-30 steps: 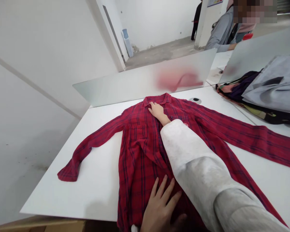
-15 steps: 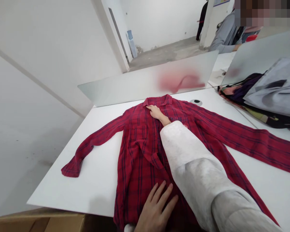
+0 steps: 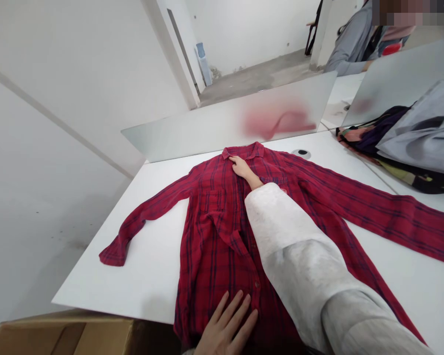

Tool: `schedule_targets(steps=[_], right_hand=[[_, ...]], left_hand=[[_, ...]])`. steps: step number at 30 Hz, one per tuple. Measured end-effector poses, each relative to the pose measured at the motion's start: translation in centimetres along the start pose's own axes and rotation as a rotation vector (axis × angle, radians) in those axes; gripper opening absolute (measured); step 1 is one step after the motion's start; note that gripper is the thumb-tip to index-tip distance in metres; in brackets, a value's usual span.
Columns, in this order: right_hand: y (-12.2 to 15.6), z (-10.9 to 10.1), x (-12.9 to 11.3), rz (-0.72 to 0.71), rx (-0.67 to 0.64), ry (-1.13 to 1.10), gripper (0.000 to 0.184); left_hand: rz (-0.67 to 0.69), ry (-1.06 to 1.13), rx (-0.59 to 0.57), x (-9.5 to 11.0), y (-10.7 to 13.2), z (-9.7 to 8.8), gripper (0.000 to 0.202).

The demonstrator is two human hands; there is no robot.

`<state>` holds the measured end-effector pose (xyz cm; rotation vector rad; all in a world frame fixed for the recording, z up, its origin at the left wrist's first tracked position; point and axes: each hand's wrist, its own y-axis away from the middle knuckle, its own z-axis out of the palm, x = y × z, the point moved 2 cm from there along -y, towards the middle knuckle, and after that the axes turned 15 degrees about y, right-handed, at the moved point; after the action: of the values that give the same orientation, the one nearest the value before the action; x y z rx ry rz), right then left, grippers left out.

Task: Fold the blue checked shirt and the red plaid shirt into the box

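Observation:
A red and navy plaid shirt (image 3: 207, 246) lies front up on the white table (image 3: 159, 276), its sleeves spread to both sides. My right hand (image 3: 242, 167), in a pale sleeve, reaches across to the collar, with fingers closed on the fabric just under the left collar point. Low on the shirt front, my left hand (image 3: 225, 325) rests flat with its fingers apart, beside the button edge. A fold of the front runs slantwise between the two hands. My right forearm covers part of the shirt's right side.
A frosted divider (image 3: 207, 123) stands along the table's back edge. Bundled clothes and bags (image 3: 418, 138) lie at right, near a cable hole (image 3: 302, 154). An open cardboard box (image 3: 96, 337) sits below the front left edge. Another person (image 3: 350, 44) is beyond the divider.
My left hand has slid down and left, uncovering a button. My right hand has shifted slightly right along the collar, its fingers more drawn in. The view has tilted a little.

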<state>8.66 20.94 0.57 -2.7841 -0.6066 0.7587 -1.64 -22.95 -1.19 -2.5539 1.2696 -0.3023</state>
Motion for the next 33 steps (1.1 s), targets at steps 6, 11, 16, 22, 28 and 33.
schedule_targets(steps=[6, 11, 16, 22, 28, 33], right_hand=[[0.0, -0.5, -0.1, 0.034, 0.06, -0.058, 0.052], [0.1, -1.6, 0.8, 0.171, 0.164, -0.06, 0.053], [0.5, -2.0, 2.6, 0.348, 0.173, -0.044, 0.054], [0.8, -1.7, 2.9, 0.328, 0.057, -0.049, 0.049], [0.9, -2.3, 3.3, 0.31, 0.055, -0.011, 0.047], [1.0, -2.6, 3.5, 0.355, 0.088, 0.029, 0.038]], left_hand=[[-0.018, 0.028, 0.001, 0.1, -0.3, -0.2, 0.038], [-0.051, 0.019, 0.104, 0.8, -0.2, 0.6, 0.029], [-0.041, 0.081, 0.115, 0.3, -0.4, -0.6, 0.027], [-0.272, 0.278, -0.251, -0.6, -6.2, -3.6, 0.04], [-0.328, 0.408, -0.364, -1.1, -10.4, -5.4, 0.028], [-0.117, 0.587, -0.505, -1.0, -6.1, -6.7, 0.024]])
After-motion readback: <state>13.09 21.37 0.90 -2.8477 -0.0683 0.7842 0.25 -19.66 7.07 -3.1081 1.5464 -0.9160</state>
